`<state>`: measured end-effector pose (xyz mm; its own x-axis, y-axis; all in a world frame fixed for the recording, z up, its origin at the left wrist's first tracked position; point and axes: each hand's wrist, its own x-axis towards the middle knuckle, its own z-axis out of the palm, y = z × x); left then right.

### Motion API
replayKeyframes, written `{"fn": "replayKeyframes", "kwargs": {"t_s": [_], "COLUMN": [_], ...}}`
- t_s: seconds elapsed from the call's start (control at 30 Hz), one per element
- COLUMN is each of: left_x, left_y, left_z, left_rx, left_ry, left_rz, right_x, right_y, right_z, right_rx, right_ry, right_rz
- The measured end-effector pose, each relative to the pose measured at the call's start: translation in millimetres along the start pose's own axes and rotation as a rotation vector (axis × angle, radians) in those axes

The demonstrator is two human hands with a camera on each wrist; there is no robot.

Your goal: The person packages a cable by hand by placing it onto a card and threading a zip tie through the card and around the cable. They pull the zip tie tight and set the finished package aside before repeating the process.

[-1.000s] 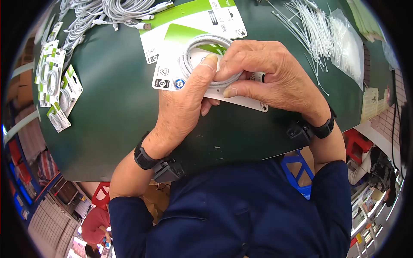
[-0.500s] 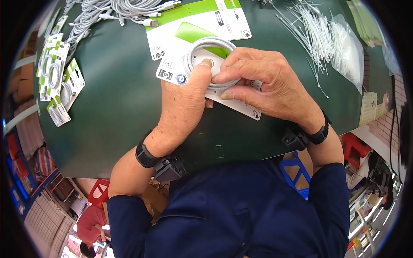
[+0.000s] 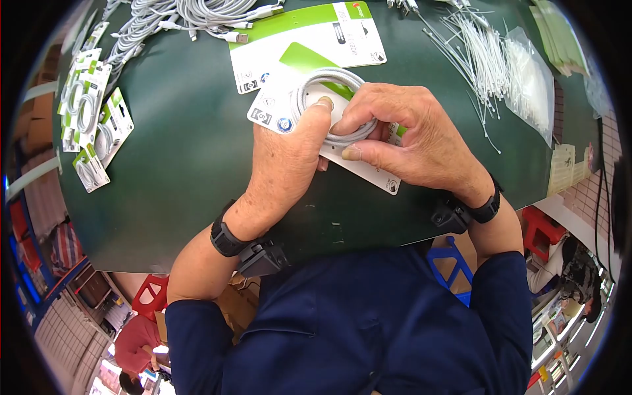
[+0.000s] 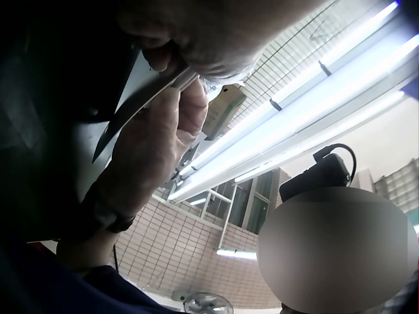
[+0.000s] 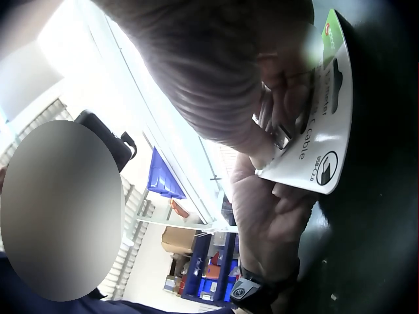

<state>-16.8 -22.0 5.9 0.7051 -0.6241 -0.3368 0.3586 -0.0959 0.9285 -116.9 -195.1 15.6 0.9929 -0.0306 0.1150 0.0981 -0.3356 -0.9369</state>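
In the head view my left hand [image 3: 283,161] grips a white and green packaging card [image 3: 271,110], thumb on top and other fingers underneath. On the card lies a coiled grey-white braided cable [image 3: 302,89], with the left thumb pressing inside its ring. My right hand [image 3: 418,135] pinches the near right side of the coil between thumb and curled fingers. A printed corner of the card [image 5: 321,140] shows below the right hand in the right wrist view. From the left wrist, the card [image 4: 134,101] appears nearly edge-on. The hands hide part of the coil.
Another packaging card [image 3: 359,46] lies just beyond the hands on the green table [image 3: 171,151]. A heap of grey cables [image 3: 214,13] lies at the back left. Carded cables [image 3: 82,108] are at the left. White cable ties [image 3: 471,56] and a clear bag [image 3: 532,89] are at the right.
The held card has turned slightly clockwise, its right end coming nearer the body. Both hands keep their hold, and the right hand has shifted a little on the coil.
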Motion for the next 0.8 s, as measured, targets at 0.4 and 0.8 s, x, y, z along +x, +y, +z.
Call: {"fn": "replayKeyframes", "kwargs": {"t_s": [0.4,0.8], "left_x": [-1,4], "left_y": [7,18], "left_z": [-3,-8], "left_rx": [0.062,0.087], "left_ry": [0.011,0.076], "left_rz": [0.019,0.134], "right_x": [-3,5], "right_y": [-1,-10], "right_z": [8,5], "right_rx": [-0.090,-0.380], "right_ry": [0.034,0.275], "right_rz": [-0.059,-0.393]}}
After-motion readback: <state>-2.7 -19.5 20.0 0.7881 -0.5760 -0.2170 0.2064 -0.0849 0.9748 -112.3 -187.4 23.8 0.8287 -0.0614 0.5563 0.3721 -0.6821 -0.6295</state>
